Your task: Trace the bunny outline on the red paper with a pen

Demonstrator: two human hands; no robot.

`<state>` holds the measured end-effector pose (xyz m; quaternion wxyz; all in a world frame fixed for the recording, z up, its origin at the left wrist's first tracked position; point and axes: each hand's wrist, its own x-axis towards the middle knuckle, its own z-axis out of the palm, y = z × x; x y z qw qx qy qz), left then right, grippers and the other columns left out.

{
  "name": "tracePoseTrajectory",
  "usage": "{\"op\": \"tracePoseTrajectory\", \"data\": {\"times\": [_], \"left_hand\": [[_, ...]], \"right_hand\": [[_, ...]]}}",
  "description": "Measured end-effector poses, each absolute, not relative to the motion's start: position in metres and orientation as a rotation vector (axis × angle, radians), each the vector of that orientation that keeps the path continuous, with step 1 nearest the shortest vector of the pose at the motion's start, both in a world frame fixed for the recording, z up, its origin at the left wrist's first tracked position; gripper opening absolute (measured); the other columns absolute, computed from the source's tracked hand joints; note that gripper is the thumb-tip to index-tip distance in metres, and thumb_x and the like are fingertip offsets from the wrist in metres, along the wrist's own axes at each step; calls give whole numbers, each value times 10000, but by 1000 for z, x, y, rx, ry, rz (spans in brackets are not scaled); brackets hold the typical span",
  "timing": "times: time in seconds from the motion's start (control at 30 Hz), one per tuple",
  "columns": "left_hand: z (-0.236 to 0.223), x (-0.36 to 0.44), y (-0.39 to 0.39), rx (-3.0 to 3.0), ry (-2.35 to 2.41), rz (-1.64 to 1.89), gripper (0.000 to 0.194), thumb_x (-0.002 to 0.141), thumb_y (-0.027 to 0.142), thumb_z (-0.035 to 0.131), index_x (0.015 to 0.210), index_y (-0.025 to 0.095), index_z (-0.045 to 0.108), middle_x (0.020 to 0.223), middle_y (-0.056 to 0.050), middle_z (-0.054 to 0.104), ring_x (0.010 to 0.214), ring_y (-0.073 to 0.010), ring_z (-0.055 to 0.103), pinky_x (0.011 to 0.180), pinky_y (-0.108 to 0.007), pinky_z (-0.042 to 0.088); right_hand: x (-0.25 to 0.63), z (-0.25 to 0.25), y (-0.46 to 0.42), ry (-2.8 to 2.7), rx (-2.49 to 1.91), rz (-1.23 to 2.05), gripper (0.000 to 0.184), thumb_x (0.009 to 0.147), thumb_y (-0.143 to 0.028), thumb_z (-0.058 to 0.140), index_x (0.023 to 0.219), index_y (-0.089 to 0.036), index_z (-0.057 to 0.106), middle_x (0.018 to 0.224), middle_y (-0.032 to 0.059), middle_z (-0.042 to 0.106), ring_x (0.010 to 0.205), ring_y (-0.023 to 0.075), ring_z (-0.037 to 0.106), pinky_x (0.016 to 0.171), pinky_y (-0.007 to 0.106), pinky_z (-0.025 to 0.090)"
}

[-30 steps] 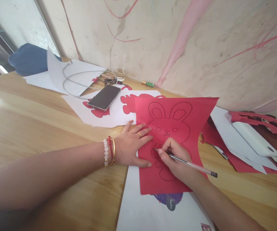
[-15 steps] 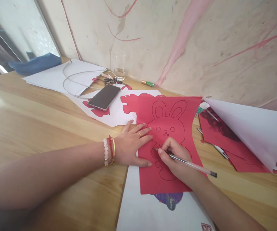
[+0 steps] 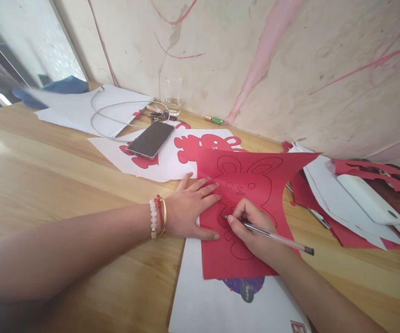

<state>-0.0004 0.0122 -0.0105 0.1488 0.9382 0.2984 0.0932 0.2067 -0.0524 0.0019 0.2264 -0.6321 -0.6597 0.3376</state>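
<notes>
A red paper sheet (image 3: 255, 185) with a rabbit outline drawn in black lies on the wooden table (image 3: 47, 175). My left hand (image 3: 189, 208), wearing a ring and bracelets, lies flat with fingers spread on the sheet's left edge. My right hand (image 3: 252, 226) is closed on a pen (image 3: 276, 237), its tip touching the rabbit's lower outline. The sheet's far edge is lifted and curled. A white sheet (image 3: 217, 305) with a purple print lies under the red one.
A phone (image 3: 150, 139) rests on white paper with red cut-outs (image 3: 200, 143). A cable, keys and a glass (image 3: 173, 102) stand by the wall, with a green lighter (image 3: 214, 121). At right are stacked red and white papers and a white power bank (image 3: 366, 200). Blue cloth (image 3: 61, 85) lies far left.
The loose papers have fluttered: the white sheet at right lifted, then settled flat again, and the red sheet's far edge curled differently. Both hands stayed put.
</notes>
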Motion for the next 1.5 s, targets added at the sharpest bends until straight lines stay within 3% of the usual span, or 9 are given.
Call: {"op": "tracePoseTrajectory", "data": {"times": [1.5], "left_hand": [[-10,0,11,2676,877,244,824,761,729,508,1370,177,457,1519,-127,319,1425,-330,196,1139,-578,1]], "right_hand": [[207,4,-51,-1805,-1714,992,224,867,-329,549,712,-237,416,603,-57,492,564,126,456,506,232,368]]}}
